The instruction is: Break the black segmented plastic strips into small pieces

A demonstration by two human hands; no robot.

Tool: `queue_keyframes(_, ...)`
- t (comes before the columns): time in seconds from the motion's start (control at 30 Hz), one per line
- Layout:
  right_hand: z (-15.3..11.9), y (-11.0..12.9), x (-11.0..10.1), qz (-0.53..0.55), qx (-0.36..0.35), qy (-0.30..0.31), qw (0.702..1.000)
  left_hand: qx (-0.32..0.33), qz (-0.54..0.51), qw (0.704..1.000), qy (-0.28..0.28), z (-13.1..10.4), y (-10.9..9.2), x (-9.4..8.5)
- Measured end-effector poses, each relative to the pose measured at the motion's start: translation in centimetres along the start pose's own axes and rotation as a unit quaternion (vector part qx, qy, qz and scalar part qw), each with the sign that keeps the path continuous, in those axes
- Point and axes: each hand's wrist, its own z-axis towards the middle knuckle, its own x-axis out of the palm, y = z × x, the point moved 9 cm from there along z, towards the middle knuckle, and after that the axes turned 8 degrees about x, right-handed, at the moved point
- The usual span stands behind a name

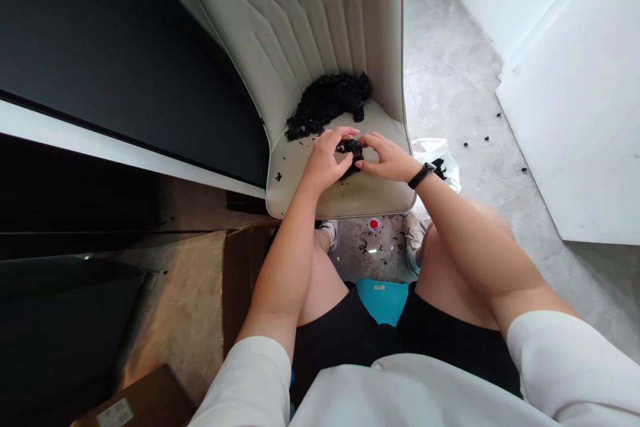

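Note:
A small clump of glossy black pieces [352, 147] is held between my two hands above the seat of a light grey chair [370, 199]. My left hand [330, 155] curves around its left side, thumb and fingers on the clump. From the right, my right hand [387, 157] grips the same clump with its thumb and forefinger. Behind my hands, a larger black heap [330, 100] rests on the seat against the backrest. Small black scraps [279, 177] lie scattered on the seat.
A white plastic bag [450, 163] with black bits stands right of the chair. Beneath the seat front is a clear container with a red cap [374, 224]. A dark panel [150, 67] borders the chair's left side. Cardboard boxes [145, 400] sit lower left.

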Motion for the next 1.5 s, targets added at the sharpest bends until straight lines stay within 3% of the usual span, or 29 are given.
queue_keyframes(0.3,0.2,0.0,-1.8,0.086,0.022,-0.082,0.993,0.006,0.005,1.0,-0.024,-0.6,0.2,-0.8)
queue_keyframes(0.47,0.4,0.5,-1.6,0.17,0.03,-0.081,0.982,0.016,0.006,0.999,-0.028,-0.8,0.5,-0.7)
queue_keyframes(0.63,0.6,0.1,-1.1,0.293,0.078,-0.055,0.951,0.043,-0.008,0.997,-0.056,-0.8,0.8,-1.0)
queue_keyframes(0.77,0.6,-0.1,-1.7,0.285,0.097,-0.066,0.951,0.03,0.0,0.995,-0.092,-0.8,1.7,-1.5)
queue_keyframes(0.9,0.2,1.2,-1.9,0.312,0.077,0.0,0.947,0.007,0.016,0.993,-0.116,-0.9,2.6,-1.8)
queue_keyframes(1.1,-2.2,5.1,-2.0,0.526,-0.012,0.205,0.825,-0.019,0.008,0.992,-0.126,-1.0,3.1,-2.1)
queue_keyframes(1.2,-2.9,6.2,-2.2,0.549,-0.061,0.239,0.799,-0.023,-0.003,0.992,-0.126,-1.0,3.0,-1.9)
queue_keyframes(1.27,-2.4,5.9,-1.7,0.543,-0.039,0.221,0.81,-0.026,-0.006,0.992,-0.125,-1.0,3.0,-1.8)
queue_keyframes(1.4,-0.9,2.4,-0.7,0.416,0.12,0.088,0.897,-0.021,-0.009,0.991,-0.129,-1.0,3.0,-1.8)
queue_keyframes(1.5,-1.0,1.3,-1.0,0.331,0.168,0.054,0.927,-0.023,-0.011,0.992,-0.125,-1.0,2.9,-2.0)
